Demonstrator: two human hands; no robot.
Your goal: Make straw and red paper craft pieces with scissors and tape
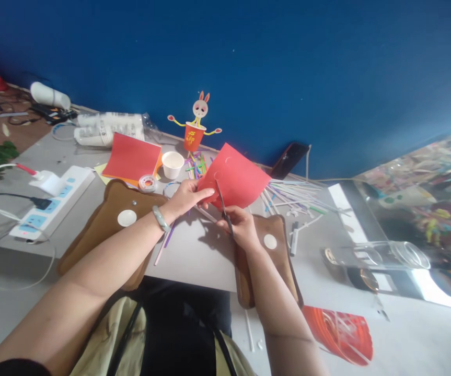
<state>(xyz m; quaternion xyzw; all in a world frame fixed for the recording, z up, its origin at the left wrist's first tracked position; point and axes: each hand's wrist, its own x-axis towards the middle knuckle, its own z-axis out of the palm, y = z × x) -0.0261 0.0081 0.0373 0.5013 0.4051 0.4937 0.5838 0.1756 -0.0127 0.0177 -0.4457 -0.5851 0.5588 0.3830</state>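
Held up over the table is a sheet of red paper (244, 177) with faint curved outlines drawn near its left side. My left hand (194, 198) grips the sheet's lower left edge, thumb on top. In my right hand (239, 224) is a pair of scissors (226, 216), its blades reaching up to the paper by the drawn outline. Whether the blades are apart cannot be made out. Behind the sheet stands a rabbit figure made with a red paper cup (194, 137). A white paper cup (172, 164) and a roll of tape (147, 183) are left of my hands.
Brown mats (111, 230) lie under my forearms. Red paper sheets (133, 159), stacked cups (107, 128) and a power strip (53, 203) are at left. Pipe cleaners (299, 193), a phone (290, 159), a marker (295, 239) and a glass jar (382, 255) are at right. Below is a red bin (340, 334).
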